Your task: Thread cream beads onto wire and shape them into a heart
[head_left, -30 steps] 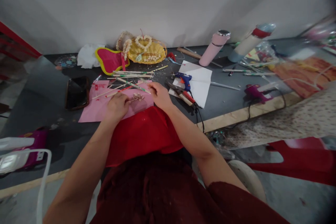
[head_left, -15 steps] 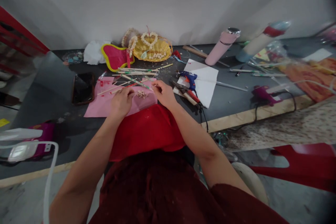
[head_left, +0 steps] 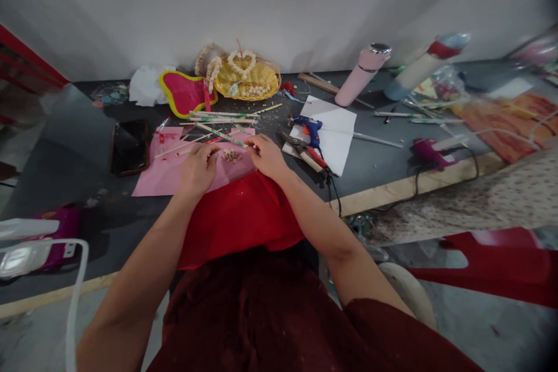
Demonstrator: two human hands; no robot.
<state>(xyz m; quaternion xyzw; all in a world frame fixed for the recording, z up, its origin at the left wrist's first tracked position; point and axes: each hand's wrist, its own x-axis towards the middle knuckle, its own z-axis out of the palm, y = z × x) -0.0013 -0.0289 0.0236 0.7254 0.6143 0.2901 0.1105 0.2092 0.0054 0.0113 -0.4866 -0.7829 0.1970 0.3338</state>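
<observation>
- A short gap over the pink paper (head_left: 150, 183) parted the left hand (head_left: 198, 168) from the right hand (head_left: 267, 157), with a pile of bits (head_left: 231, 156) in it.
- Crossed sticks (head_left: 224, 136) barred the far side of that gap.
- Farther off, the fan (head_left: 185, 93) and basket (head_left: 271, 77) stood before the wall (head_left: 261, 6).
- Pliers (head_left: 311, 158) and a glue gun (head_left: 310, 131) crowded the right hand's right side.
- Bare table (head_left: 117, 215) gave passage nearer than the phone (head_left: 129, 148).
- At right, a rod (head_left: 379, 139) crossed open table.
</observation>
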